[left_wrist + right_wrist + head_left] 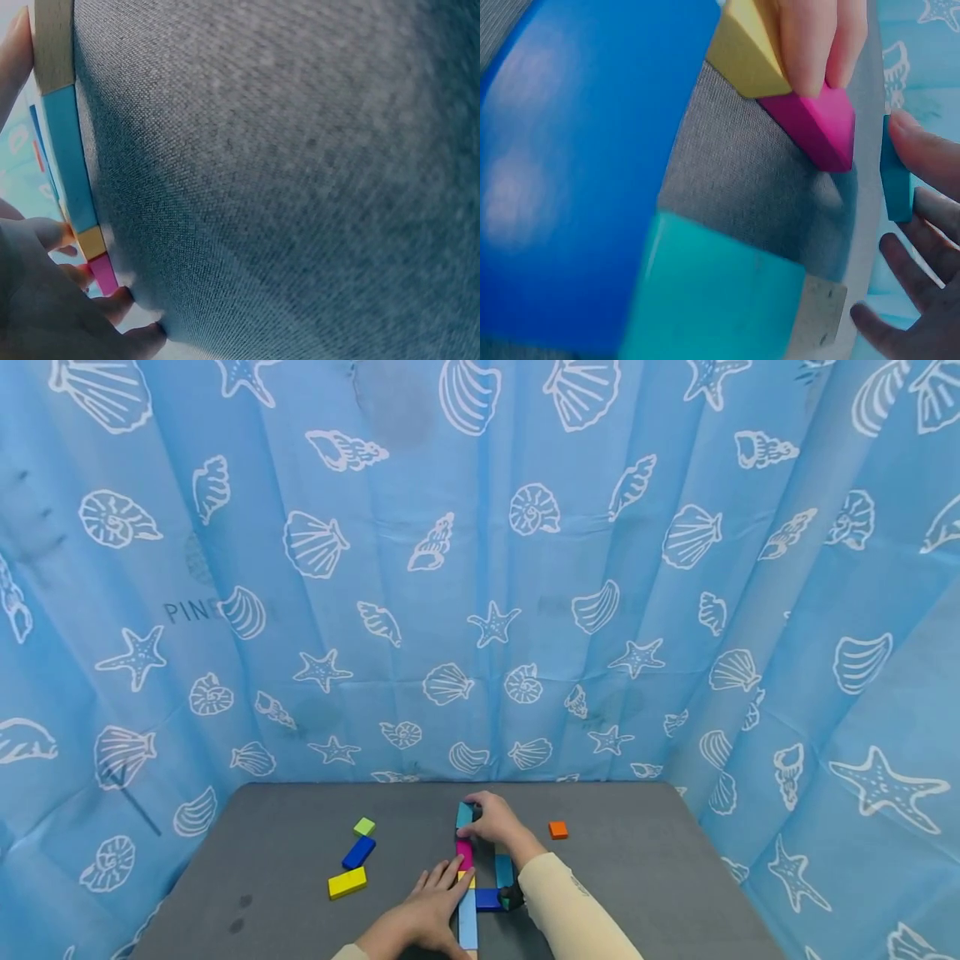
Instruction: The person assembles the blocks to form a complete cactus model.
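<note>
My right hand (498,822) pinches a teal wooden block (897,171) between thumb and fingers, in front of the far end of a row of blocks. In the right wrist view a gap shows between that block and the pink block (821,135). My left hand (423,914) lies along the row's left side. Its fingertips touch the pink block and the small yellow block (750,56); its thumb is by the plain wood block (54,45). Between them lies a light blue block (467,922). A dark blue block (489,900) branches rightward, meeting another teal-blue block (503,870).
To the left lie a yellow block (347,883), a blue block (358,852) and a green block (364,827). An orange block (558,830) sits to the right. Behind the grey tabletop (637,877) hangs a blue shell-print curtain (480,568).
</note>
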Demonstrator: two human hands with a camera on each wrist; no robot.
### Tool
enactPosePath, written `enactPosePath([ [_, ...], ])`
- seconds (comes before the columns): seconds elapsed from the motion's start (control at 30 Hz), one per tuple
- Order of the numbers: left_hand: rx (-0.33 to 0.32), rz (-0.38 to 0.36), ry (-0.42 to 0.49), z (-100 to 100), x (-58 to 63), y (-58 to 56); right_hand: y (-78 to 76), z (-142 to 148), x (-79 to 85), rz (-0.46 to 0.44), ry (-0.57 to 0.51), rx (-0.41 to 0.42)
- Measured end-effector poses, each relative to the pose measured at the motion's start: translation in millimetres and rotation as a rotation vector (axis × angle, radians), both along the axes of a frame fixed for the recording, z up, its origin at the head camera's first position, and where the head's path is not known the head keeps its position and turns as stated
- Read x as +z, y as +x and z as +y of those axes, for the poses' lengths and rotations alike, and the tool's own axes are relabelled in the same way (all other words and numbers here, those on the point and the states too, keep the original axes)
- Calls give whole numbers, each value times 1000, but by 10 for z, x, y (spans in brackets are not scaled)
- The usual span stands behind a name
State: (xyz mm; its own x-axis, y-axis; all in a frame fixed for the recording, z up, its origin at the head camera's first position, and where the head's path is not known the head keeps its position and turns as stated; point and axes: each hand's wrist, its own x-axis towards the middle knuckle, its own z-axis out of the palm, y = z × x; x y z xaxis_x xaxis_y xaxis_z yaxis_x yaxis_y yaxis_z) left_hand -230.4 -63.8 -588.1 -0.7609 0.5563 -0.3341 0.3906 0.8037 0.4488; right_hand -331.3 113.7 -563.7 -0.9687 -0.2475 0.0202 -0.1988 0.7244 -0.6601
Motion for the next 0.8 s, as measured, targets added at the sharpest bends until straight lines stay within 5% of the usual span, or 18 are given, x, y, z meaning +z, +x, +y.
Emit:
enactPosePath([
  [0.53,25,-25,11,-3,-5,5,35,-39,-80,-91,46,50],
  [0.8,13,-16,24,-16,2,10,-30,56,-36,48,-36,-15],
])
